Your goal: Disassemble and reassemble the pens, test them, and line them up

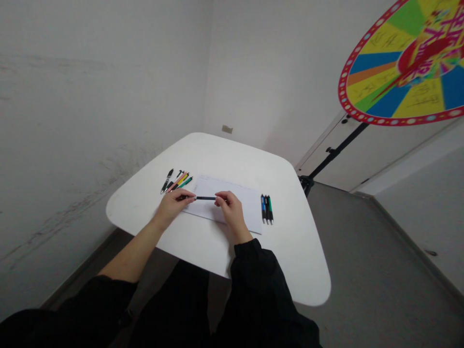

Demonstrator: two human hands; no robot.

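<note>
A dark pen is held level between both hands, just above a white sheet of paper on the white table. My left hand grips its left end. My right hand pinches its right end. Several pens in black, orange, yellow and green lie fanned out on the table beyond my left hand. Three more pens, blue, black and green, lie side by side at the paper's right edge.
A colourful prize wheel on a black stand rises at the right, its foot beside the table's far right corner. White walls close in on the left and behind. Grey floor lies to the right.
</note>
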